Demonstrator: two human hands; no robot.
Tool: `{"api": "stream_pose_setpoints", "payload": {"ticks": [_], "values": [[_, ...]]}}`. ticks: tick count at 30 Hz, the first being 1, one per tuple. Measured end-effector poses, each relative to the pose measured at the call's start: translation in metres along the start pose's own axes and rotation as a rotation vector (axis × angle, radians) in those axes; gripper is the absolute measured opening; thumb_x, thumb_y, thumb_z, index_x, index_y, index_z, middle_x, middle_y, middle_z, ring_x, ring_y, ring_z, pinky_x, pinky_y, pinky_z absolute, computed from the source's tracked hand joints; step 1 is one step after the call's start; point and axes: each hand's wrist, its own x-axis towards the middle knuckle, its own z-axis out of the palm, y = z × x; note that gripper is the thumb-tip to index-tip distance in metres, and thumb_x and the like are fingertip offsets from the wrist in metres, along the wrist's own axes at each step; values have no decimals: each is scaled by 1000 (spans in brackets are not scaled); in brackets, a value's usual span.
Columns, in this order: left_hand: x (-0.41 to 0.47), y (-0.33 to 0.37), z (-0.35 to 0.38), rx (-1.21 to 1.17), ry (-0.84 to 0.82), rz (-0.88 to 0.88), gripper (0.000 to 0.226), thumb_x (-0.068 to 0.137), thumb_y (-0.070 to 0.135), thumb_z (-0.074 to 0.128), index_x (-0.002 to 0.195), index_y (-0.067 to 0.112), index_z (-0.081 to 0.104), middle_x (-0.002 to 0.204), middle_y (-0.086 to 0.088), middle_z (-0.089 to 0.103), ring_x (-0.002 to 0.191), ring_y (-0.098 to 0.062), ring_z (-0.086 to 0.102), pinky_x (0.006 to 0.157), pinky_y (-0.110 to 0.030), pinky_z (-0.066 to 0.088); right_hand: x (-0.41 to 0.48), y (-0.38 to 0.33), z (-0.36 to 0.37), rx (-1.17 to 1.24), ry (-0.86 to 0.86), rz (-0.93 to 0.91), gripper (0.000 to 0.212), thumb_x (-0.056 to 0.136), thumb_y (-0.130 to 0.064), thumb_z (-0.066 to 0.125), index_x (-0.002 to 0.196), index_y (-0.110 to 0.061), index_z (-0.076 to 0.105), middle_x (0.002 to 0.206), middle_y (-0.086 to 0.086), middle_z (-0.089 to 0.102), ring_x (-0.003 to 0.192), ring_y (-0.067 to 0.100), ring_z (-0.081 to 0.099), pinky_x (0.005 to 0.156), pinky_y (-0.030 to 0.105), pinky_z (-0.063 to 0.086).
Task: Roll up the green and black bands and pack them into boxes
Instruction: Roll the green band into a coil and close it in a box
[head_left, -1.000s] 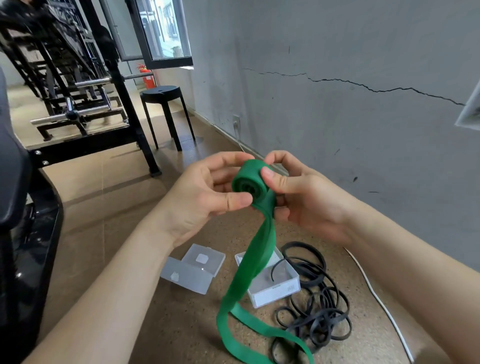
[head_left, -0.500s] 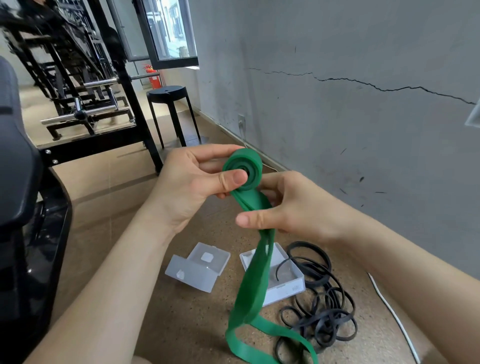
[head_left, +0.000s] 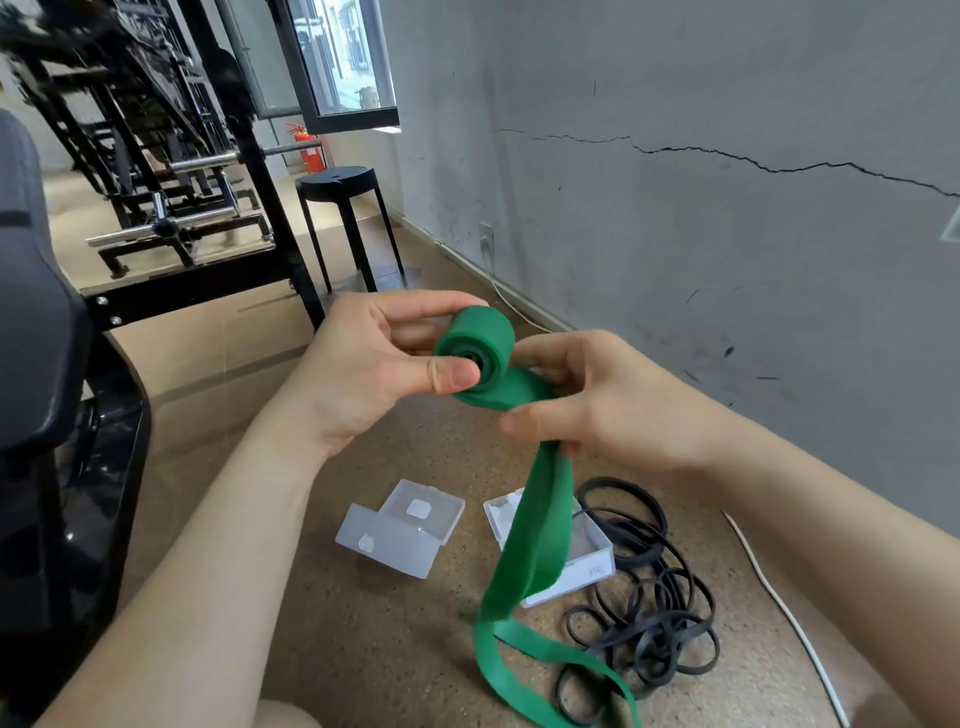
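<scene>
Thumb and fingers of my left hand (head_left: 363, 374) grip the coiled end of the green band (head_left: 475, 348), its axis roughly toward me. My right hand (head_left: 608, 400) pinches the strip just below; the loose tail drops to the floor past the open boxes (head_left: 400, 530) and black bands (head_left: 649, 613).

one green band (head_left: 524, 540), two boxes (head_left: 400, 530) (head_left: 592, 566), one black band pile (head_left: 649, 613), one stool (head_left: 337, 182)

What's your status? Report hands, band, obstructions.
Left hand pinching the roll of the green band. Right hand feeding the loose tail. Black bands and both boxes on the floor. Nothing in the way.
</scene>
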Motion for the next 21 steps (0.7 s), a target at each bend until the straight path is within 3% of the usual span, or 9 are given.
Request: {"api": "stream_pose_setpoints", "payload": {"ticks": [3, 6, 8, 11, 14, 17, 19, 21], "values": [[-1, 5, 1, 130, -57, -19, 55, 49, 1, 86, 95, 29, 74, 90, 2, 76, 85, -13, 73, 70, -20, 56, 1, 2, -1, 148, 70, 121, 39, 81, -53, 65, 108, -25, 67, 79, -4, 65, 66, 11, 55, 53, 25, 42], [-1, 8, 8, 336, -67, -28, 59, 54, -5, 84, 88, 42, 73, 87, 4, 76, 80, -19, 72, 71, -24, 57, 2, 4, 3, 78, 175, 123, 54, 77, -67, 56, 112, -26, 61, 79, 2, 64, 62, 10, 55, 48, 23, 43], [0, 8, 11, 501, -86, -15, 62, 57, 0, 86, 92, 48, 72, 86, 5, 75, 74, -18, 68, 74, -30, 57, 2, 4, 6, 54, 178, 124, 61, 70, -65, 62, 117, -27, 56, 72, -5, 62, 52, 0, 53, 46, 15, 40], [0, 7, 15, 584, -95, 1, 65, 57, 1, 86, 94, 52, 69, 84, 7, 71, 69, -15, 58, 75, -32, 53, 1, 5, 5, 163, 141, 140, 52, 78, -45, 70, 123, -30, 49, 56, -14, 59, 45, -2, 52, 45, 7, 36], [-2, 6, 16, 453, -128, 19, 65, 57, -5, 83, 99, 44, 72, 96, 9, 69, 85, -16, 59, 79, -23, 51, -2, 4, 3, 262, 110, 141, 51, 77, -35, 75, 121, -31, 48, 62, -6, 65, 52, 7, 54, 49, 16, 38], [-2, -3, 11, 131, -171, -15, 66, 61, -1, 78, 116, 33, 67, 113, 4, 69, 107, -19, 62, 88, -32, 53, 0, 6, -2, 410, 123, 124, 57, 72, -31, 81, 119, -25, 49, 81, 4, 66, 68, 18, 57, 61, 30, 35], [-1, -11, 8, -134, -175, -31, 64, 59, 6, 86, 118, 23, 66, 113, -5, 69, 105, -21, 63, 92, -38, 52, 1, 7, -5, 568, 97, 105, 50, 74, -25, 73, 117, -22, 47, 79, 4, 63, 64, 18, 52, 58, 29, 32], [1, -17, 10, -365, -163, -63, 60, 56, 19, 90, 111, 19, 69, 104, -7, 72, 95, -22, 66, 85, -35, 54, 2, 8, -6, 689, 43, 85, 50, 74, -20, 74, 115, -20, 45, 76, 6, 58, 61, 15, 45, 52, 24, 29]]}}
